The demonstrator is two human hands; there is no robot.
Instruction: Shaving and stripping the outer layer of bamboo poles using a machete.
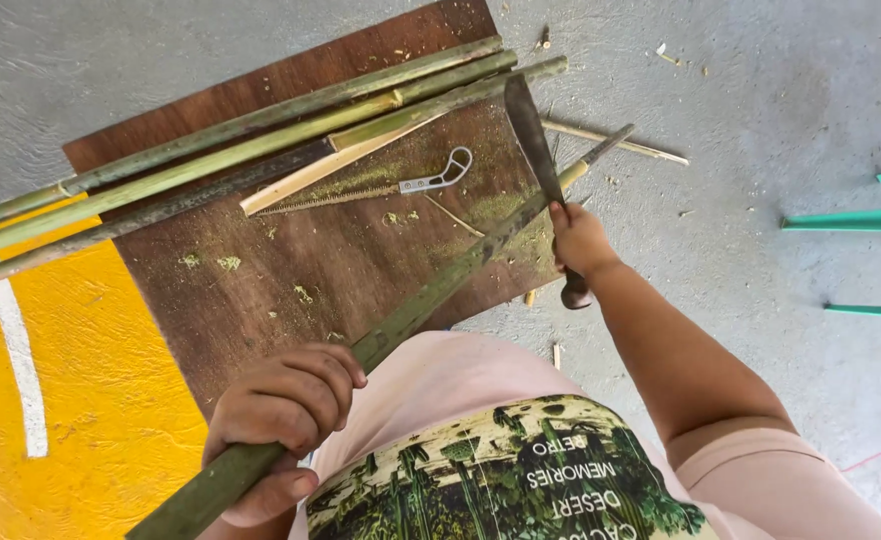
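Fingers of the left hand (279, 425) wrap tightly round the near end of a long green bamboo pole (416, 310), which slants up and away across a brown wooden board (261, 300) lying on the grey concrete floor (761, 100). Further along, the right hand (581, 240) is closed round the handle of a dark machete (533, 140), its blade raised above the pole's far end. Green shavings speckle the board. Beyond the pole lies a small hand saw (361, 193) with a grey looped handle, and past it several more bamboo poles (241, 150) rest side by side across the board's far edge. A yellow-painted patch of floor (71, 400) sits at left.
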